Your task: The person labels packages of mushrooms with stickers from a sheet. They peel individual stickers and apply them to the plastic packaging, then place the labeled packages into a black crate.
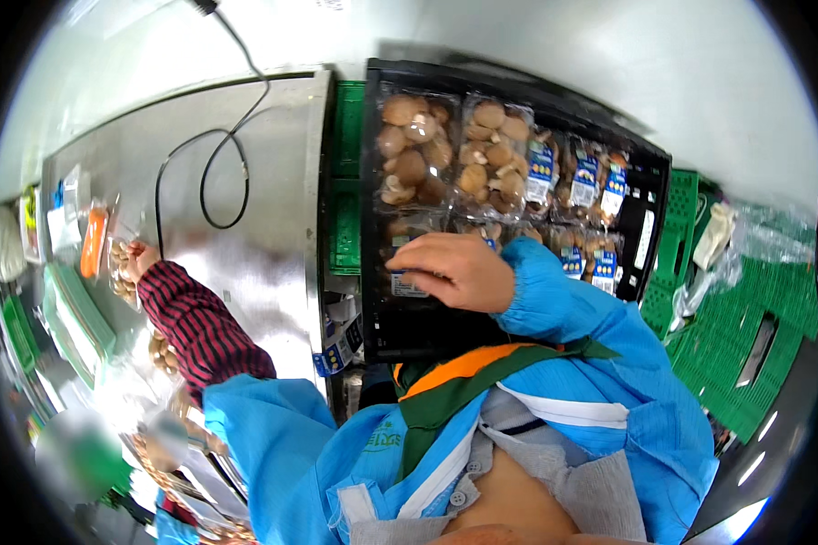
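Note:
On the left, my left hand (136, 262) is closed on the edge of a clear pack of mushrooms (120, 273) over the steel table. My right hand (459, 271) reaches over the black crate (509, 325). Its fingers and thumb curve onto a clear mushroom pack with a label (409, 285), partly hidden beneath the hand. Behind it, two clear packs of brown mushrooms (415, 154) (493, 159) lie flat. Several packs with blue and white labels (583, 177) stand on edge along the crate's right part.
A black cable (204, 186) loops over the steel table (273, 218). An orange pack (94, 241) and loose clear plastic lie at its left end. Green crates (741, 341) with plastic film (773, 232) stand on the right. Another person (86, 454) is at the lower left, blurred.

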Tool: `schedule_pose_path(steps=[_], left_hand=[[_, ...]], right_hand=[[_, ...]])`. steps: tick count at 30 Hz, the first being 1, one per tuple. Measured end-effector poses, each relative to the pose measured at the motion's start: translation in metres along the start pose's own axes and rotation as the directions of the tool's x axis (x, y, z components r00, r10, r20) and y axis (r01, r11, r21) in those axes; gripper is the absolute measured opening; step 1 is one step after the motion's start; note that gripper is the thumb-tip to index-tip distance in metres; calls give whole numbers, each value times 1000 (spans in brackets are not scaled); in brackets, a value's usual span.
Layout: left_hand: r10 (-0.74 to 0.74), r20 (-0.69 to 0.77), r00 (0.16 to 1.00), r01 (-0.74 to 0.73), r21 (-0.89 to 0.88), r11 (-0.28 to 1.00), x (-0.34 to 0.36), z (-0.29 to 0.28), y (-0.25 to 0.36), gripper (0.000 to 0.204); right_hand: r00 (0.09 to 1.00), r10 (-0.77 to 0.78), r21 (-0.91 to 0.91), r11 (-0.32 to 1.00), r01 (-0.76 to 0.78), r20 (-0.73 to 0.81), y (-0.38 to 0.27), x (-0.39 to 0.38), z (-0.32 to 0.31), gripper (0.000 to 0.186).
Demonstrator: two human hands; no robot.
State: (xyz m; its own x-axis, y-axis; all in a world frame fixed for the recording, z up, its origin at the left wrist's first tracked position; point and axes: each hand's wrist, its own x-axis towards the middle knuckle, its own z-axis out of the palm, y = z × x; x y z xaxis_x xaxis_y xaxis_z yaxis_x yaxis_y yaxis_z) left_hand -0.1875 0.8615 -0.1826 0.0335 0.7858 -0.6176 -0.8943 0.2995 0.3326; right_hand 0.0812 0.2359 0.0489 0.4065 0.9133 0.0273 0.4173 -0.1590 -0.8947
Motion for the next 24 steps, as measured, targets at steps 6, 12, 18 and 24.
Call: schedule_pose_path(steps=[6, 12, 18, 24], left_hand=[[-524, 399, 752, 585, -38, 810, -193, 34, -109, 15], [-547, 624, 558, -23, 670, 742, -462, 10, -230, 23], [-943, 203, 265, -308, 944, 117, -606, -27, -290, 30], [-902, -327, 282, 411, 891, -194, -610, -99, -329, 55]], right_hand=[[988, 141, 450, 887, -101, -56, -10, 13, -16, 26], [975, 73, 696, 712, 98, -212, 4, -6, -99, 66], [833, 451, 835, 550, 24, -320, 21, -83, -127, 62], [633, 670, 869, 495, 8, -387, 116, -160, -134, 46]])
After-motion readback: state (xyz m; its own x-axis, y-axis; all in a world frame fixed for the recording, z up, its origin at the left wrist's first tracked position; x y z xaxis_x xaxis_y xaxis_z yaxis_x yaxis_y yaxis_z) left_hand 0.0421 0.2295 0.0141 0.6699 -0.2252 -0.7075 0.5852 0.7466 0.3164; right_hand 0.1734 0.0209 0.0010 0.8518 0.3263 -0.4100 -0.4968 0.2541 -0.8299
